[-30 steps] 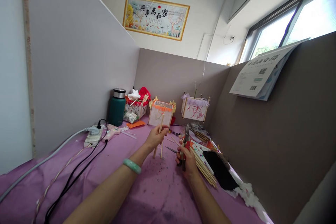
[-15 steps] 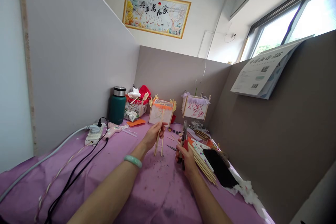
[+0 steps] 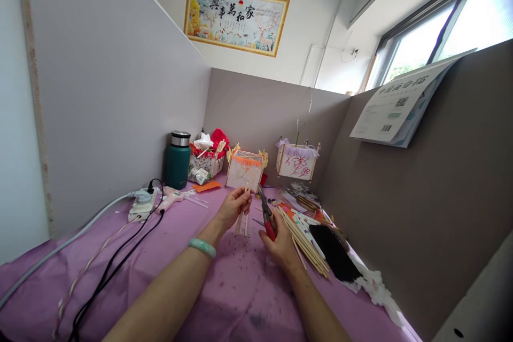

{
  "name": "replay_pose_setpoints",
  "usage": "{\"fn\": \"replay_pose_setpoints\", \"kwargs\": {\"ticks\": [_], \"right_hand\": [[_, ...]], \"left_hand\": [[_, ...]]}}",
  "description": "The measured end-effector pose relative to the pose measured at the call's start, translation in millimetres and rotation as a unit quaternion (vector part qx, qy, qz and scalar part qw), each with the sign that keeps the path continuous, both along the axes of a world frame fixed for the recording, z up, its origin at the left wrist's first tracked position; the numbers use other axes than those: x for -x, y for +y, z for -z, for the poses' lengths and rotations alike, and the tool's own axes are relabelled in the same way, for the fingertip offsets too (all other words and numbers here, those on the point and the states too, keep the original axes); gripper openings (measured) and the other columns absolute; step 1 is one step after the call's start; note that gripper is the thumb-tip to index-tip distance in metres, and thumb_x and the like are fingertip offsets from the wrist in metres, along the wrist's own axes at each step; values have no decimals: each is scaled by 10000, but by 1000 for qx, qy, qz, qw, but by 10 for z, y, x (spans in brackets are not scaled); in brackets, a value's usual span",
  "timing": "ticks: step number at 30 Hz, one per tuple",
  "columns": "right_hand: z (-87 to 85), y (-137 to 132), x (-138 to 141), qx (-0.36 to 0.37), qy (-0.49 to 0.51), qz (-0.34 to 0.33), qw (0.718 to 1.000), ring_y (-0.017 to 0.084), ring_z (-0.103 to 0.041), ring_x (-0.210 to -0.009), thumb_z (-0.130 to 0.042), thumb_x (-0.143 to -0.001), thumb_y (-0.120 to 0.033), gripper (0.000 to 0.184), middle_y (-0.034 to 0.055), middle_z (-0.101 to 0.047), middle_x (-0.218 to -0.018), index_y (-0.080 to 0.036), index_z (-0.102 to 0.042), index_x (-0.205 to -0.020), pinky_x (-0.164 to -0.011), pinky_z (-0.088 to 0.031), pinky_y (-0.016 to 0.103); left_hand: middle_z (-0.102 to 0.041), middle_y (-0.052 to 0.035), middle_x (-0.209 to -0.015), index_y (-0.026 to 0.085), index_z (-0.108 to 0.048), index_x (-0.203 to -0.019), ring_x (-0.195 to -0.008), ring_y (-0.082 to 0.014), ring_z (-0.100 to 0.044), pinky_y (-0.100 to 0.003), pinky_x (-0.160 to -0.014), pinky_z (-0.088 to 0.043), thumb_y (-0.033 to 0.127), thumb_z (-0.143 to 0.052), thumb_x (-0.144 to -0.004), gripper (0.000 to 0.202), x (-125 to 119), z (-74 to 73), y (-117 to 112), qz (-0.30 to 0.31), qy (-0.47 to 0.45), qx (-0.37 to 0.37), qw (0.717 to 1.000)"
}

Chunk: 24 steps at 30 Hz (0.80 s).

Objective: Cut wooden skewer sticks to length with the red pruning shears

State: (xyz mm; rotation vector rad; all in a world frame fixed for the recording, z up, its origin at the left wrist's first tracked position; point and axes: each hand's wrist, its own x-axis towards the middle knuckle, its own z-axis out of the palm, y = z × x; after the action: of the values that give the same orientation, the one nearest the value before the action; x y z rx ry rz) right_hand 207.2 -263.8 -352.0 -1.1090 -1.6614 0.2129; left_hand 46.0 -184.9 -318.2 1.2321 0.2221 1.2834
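Note:
My left hand (image 3: 233, 208), with a green bangle on its wrist, is closed on thin wooden sticks (image 3: 239, 226) held near upright above the table. In my right hand (image 3: 279, 241) are red-handled pliers (image 3: 267, 212), their jaws pointing up and towards the sticks, apart from them. A thin pointed metal tip (image 3: 257, 222) juts out beside the right fingers; what it belongs to is hidden. Just behind my left hand stands a small lantern with an orange fringe (image 3: 245, 166). A bundle of wooden sticks (image 3: 306, 246) lies to the right of my right hand.
A green bottle (image 3: 178, 163) and a fringed box of odds and ends (image 3: 208, 157) stand at the back left. A purple-fringed lantern (image 3: 297, 161) is at the back right. A glue gun (image 3: 171, 199), a power strip (image 3: 142, 207) with cables, and a black phone (image 3: 334, 252) lie around.
My right hand has tilted the pliers to the left, bringing the jaws closer to the sticks in my left hand. The left hand has lowered the sticks slightly.

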Motion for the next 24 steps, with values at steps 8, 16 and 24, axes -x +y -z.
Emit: {"fn": "replay_pose_setpoints", "kwargs": {"ticks": [8,16,24], "right_hand": [[36,48,-45,-55,-95,102,989,223,-545,-878,-562,-705,-256,609,88,-580,-1027,-192,-440,-1297,-804,-461,372],[61,53,-45,-65,-121,105,985,235,-537,-904,-553,-722,-264,615,96,-568,-1050,-206,-410,-1317,-819,-455,392],[110,92,-7,-50,-134,141,980,268,-520,-968,-580,-669,-248,652,124,-556,-1091,-173,-438,-1300,-868,-423,425]], "left_hand": [[-500,42,-624,128,-557,-875,-389,-1,-315,-173,-379,-168,400,-673,-728,331,-5,-17,-44,-17,22,-3,1000],[-530,41,-625,130,-550,-844,-339,5,-323,-171,-335,-174,438,-655,-724,347,0,-43,-56,-50,41,-10,998],[-557,40,-617,130,-545,-807,-309,-15,-385,-173,-297,-239,435,-633,-728,327,-19,-44,-77,-73,74,-24,994]]}}
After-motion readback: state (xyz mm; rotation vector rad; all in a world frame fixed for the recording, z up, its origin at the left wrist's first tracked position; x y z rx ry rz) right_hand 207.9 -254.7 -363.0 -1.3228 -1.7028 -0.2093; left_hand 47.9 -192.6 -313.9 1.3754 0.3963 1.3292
